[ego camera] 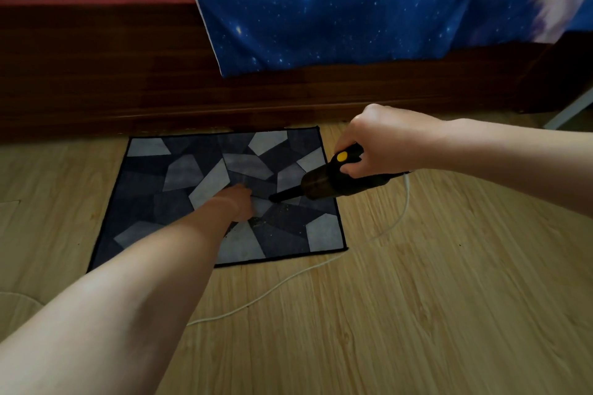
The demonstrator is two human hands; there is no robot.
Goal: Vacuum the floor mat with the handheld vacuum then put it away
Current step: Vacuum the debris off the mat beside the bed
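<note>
Reaching across the mat [154, 176], my left hand [244, 202] lies flat near its middle, fingers blurred but seemingly straight and together. Just right of it, crumbs [279, 212] speckle the mat, and the vacuum [324, 183] points its nozzle down beside them. My right hand [382, 144] grips its handle; a cord [288, 280] trails over the floor.
</note>
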